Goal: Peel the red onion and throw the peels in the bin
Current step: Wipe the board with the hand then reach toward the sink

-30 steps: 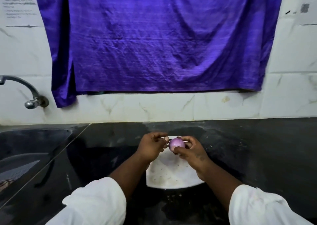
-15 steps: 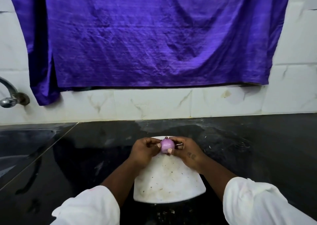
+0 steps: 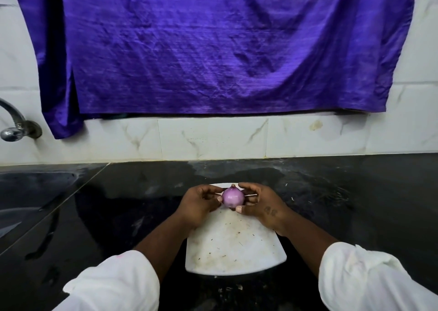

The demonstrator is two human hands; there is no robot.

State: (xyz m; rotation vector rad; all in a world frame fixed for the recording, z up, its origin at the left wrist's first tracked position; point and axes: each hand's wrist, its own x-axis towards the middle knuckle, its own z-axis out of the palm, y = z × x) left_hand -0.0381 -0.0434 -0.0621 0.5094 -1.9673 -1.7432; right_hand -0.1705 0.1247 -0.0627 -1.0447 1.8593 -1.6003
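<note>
Behind the white cutting board [image 3: 233,251], a wrinkled purple cloth [image 3: 213,50] hangs over most of the white marbled tile wall [image 3: 213,137]. Under the board spreads a glossy black counter [image 3: 355,204], with pale flecks scattered on it to the board's right. Left of the board, a dark sink [image 3: 30,192] is set into the counter, and a metal tap [image 3: 16,125] sticks out of the wall above it. The board itself is speckled with small bits.

Two white sleeves [image 3: 113,284] come in from the board's near side. Over its far edge, the left hand [image 3: 199,204] and the right hand [image 3: 260,204] curl in from either side, fingertips pinching the red onion [image 3: 232,197] between them. Its pale purple skin looks smooth. Its pointed tip faces away from the person, toward the wall, so its axis runs along the board's length; how far it tilts upward I cannot tell.
</note>
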